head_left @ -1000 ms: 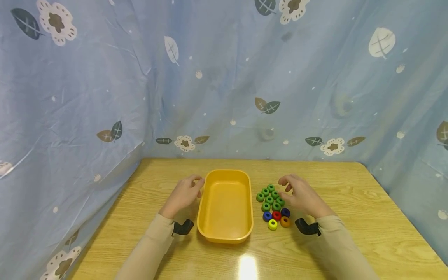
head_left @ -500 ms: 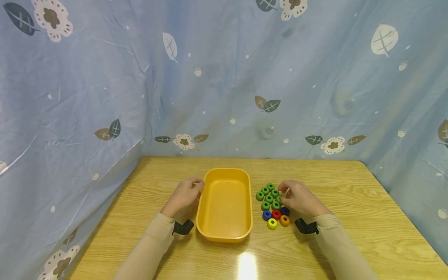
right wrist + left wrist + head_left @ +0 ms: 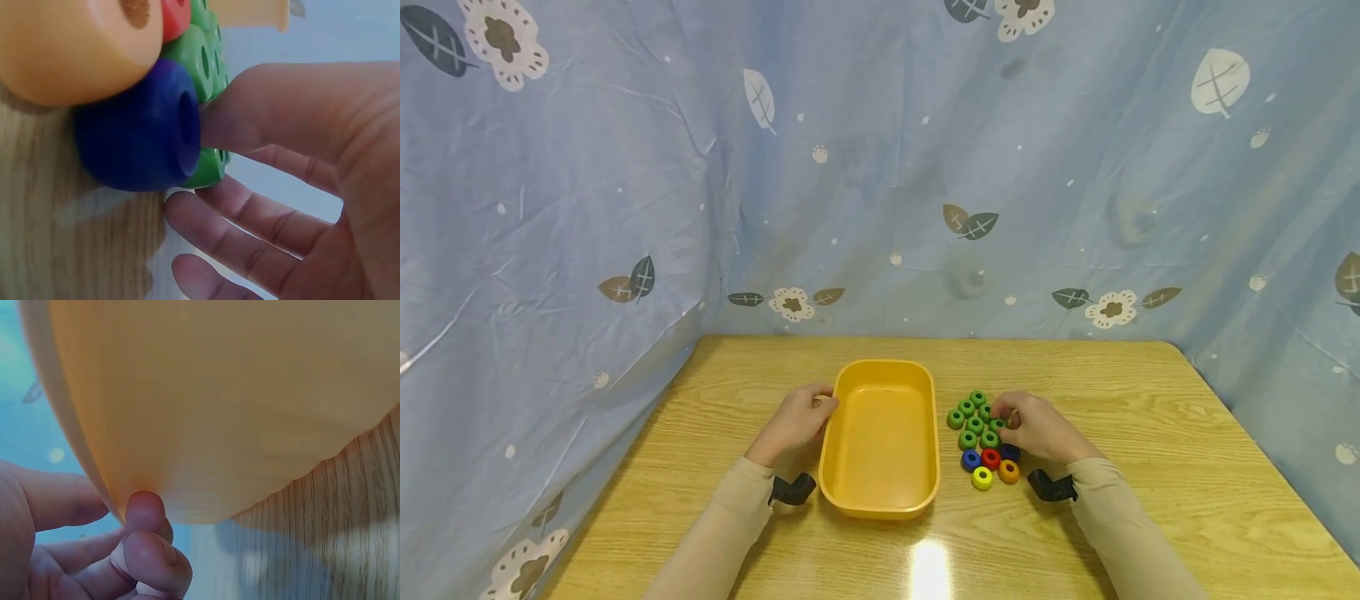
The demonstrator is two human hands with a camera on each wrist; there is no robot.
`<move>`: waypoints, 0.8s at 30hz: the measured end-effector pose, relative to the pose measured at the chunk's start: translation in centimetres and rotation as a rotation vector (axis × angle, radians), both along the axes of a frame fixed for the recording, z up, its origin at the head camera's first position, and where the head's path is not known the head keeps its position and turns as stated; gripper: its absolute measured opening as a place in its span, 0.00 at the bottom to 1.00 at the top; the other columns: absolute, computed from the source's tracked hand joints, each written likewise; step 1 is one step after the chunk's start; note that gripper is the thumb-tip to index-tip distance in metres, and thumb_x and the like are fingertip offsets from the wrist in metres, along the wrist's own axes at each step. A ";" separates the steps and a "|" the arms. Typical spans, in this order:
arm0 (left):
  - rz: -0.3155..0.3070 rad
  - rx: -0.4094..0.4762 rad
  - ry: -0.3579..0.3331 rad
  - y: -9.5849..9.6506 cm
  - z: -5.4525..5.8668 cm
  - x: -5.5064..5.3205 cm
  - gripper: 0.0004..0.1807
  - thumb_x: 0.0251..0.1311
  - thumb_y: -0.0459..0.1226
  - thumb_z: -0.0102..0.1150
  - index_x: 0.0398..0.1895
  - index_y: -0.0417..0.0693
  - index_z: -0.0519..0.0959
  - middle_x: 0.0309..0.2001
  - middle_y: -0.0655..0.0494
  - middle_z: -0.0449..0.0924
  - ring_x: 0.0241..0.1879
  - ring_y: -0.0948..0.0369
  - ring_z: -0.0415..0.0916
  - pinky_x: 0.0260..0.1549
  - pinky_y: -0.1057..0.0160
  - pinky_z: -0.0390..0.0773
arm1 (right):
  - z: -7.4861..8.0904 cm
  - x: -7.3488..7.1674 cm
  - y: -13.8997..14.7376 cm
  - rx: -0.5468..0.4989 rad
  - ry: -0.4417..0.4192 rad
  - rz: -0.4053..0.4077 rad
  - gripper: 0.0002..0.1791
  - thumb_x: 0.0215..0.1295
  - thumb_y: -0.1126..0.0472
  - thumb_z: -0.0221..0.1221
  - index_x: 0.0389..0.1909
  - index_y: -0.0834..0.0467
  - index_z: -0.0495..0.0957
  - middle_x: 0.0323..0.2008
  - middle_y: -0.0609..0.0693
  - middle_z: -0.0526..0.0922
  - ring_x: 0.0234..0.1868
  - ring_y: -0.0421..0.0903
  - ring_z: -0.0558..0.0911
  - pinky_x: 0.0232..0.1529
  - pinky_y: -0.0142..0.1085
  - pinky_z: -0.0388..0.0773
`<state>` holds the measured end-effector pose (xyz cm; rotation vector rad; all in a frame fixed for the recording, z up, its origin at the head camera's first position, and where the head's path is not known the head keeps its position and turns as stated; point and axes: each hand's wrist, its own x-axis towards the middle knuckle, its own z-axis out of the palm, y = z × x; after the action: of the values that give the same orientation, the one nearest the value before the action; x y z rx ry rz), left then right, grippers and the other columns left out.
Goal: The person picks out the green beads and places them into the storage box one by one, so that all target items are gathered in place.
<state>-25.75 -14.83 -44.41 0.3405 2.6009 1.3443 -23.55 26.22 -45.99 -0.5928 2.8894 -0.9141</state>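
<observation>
At the left wall of a yellow tray (image 3: 880, 450), my left hand (image 3: 796, 423) pinches the rim. The left wrist view has the thumb on one side of the rim and the fingers (image 3: 147, 515) against the outer wall. My right hand (image 3: 1037, 427) is at the right side of a group of ring-shaped beads. Its thumb and fingers close around a green bead (image 3: 211, 170), partly hidden behind a dark blue bead (image 3: 134, 131). More green beads (image 3: 967, 440) lie to the left of that hand.
Below the green beads lie a blue bead (image 3: 971, 460), a red bead (image 3: 990, 459), a yellow bead (image 3: 982, 478) and an orange bead (image 3: 1009, 472). All sit on a wooden table (image 3: 1150, 433). A patterned blue curtain (image 3: 880, 183) hangs behind and at the sides.
My right hand has lowered onto the green beads, and its thumb and fingers have closed in. The left thumb has come over the tray's rim. The tray and beads stay put.
</observation>
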 end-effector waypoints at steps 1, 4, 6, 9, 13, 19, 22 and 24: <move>0.000 -0.001 -0.003 0.0 0.0 0.0 0.24 0.80 0.38 0.49 0.71 0.34 0.72 0.28 0.46 0.81 0.18 0.59 0.69 0.21 0.63 0.71 | -0.1 0.0 0.0 -0.005 -0.004 0.002 0.11 0.64 0.69 0.67 0.47 0.59 0.83 0.38 0.51 0.83 0.33 0.42 0.76 0.34 0.36 0.75; -0.002 -0.001 -0.009 0.0 0.1 0.0 0.23 0.80 0.38 0.49 0.71 0.34 0.72 0.26 0.48 0.80 0.18 0.59 0.69 0.21 0.63 0.71 | -0.3 -0.1 0.0 -0.013 -0.004 0.010 0.12 0.64 0.69 0.66 0.48 0.59 0.83 0.39 0.51 0.83 0.33 0.42 0.75 0.33 0.35 0.74; -0.007 -0.001 -0.009 0.1 0.2 0.0 0.23 0.80 0.38 0.49 0.71 0.33 0.72 0.24 0.49 0.78 0.18 0.60 0.68 0.21 0.64 0.70 | -0.4 -0.1 0.1 -0.016 -0.003 0.016 0.12 0.64 0.70 0.66 0.48 0.59 0.83 0.39 0.50 0.83 0.32 0.42 0.74 0.33 0.35 0.74; -0.009 0.002 -0.013 0.1 0.2 0.1 0.23 0.80 0.37 0.49 0.70 0.33 0.72 0.23 0.51 0.77 0.18 0.60 0.68 0.21 0.64 0.70 | -0.6 -0.1 0.1 -0.026 -0.012 0.022 0.12 0.64 0.69 0.66 0.48 0.59 0.82 0.38 0.49 0.82 0.32 0.42 0.74 0.32 0.35 0.73; -0.010 0.007 -0.024 0.1 0.2 0.2 0.23 0.80 0.38 0.49 0.71 0.34 0.71 0.23 0.52 0.76 0.18 0.61 0.67 0.21 0.65 0.69 | -0.8 -0.2 0.2 -0.039 -0.030 0.018 0.12 0.64 0.69 0.66 0.48 0.59 0.82 0.37 0.49 0.81 0.32 0.43 0.73 0.32 0.35 0.72; -0.012 0.008 -0.022 0.1 0.2 0.2 0.23 0.80 0.38 0.49 0.70 0.35 0.72 0.23 0.51 0.76 0.17 0.60 0.67 0.20 0.65 0.69 | -1.0 -0.4 0.3 -0.059 -0.016 0.000 0.12 0.63 0.69 0.66 0.47 0.58 0.82 0.35 0.48 0.80 0.31 0.43 0.73 0.31 0.35 0.72; -0.002 -0.001 -0.015 0.1 0.2 0.2 0.22 0.80 0.38 0.50 0.70 0.35 0.73 0.25 0.50 0.78 0.18 0.59 0.68 0.21 0.64 0.70 | -1.0 -0.4 0.4 -0.078 -0.004 -0.012 0.12 0.63 0.68 0.67 0.47 0.58 0.81 0.35 0.48 0.79 0.31 0.43 0.73 0.31 0.34 0.72; 0.003 -0.005 -0.011 0.1 0.2 0.2 0.22 0.80 0.39 0.49 0.70 0.35 0.73 0.26 0.50 0.79 0.18 0.58 0.69 0.21 0.64 0.70 | -0.9 -0.4 0.4 -0.095 -0.006 -0.024 0.13 0.63 0.68 0.66 0.47 0.58 0.81 0.36 0.49 0.79 0.31 0.44 0.73 0.31 0.34 0.71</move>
<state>-25.56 -14.73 -44.23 0.3280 2.5960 1.3371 -23.93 26.59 -46.86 -0.5626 2.8670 -1.0597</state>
